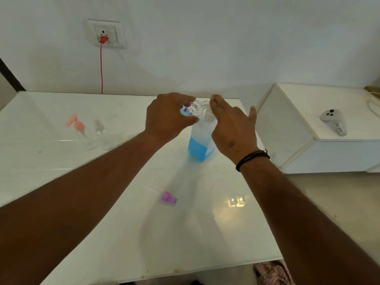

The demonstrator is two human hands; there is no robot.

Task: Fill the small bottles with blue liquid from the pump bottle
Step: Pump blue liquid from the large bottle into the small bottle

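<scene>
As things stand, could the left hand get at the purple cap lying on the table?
Probably not right away: the left hand holds a small bottle at the pump bottle. The table around the purple cap is bare, so once the bottle is set down the way looks free.

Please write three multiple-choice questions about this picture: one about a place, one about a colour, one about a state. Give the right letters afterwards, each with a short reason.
1. Where does the purple cap lie?
A. on the table, nearer the camera than the pump bottle
B. on the side cabinet
C. on the small bottle held up

2. What colour is the liquid in the pump bottle?
A. red
B. blue
C. green

3. What is the left hand doing?
A. resting flat on the table
B. holding the small bottle by the pump's spout
C. gripping the red cable

Answers: 1 A, the cap lies alone on the white table. 2 B, the bottle's lower part looks blue. 3 B, its fingers curl round the printed bottle while the right hand presses the pump head.
</scene>
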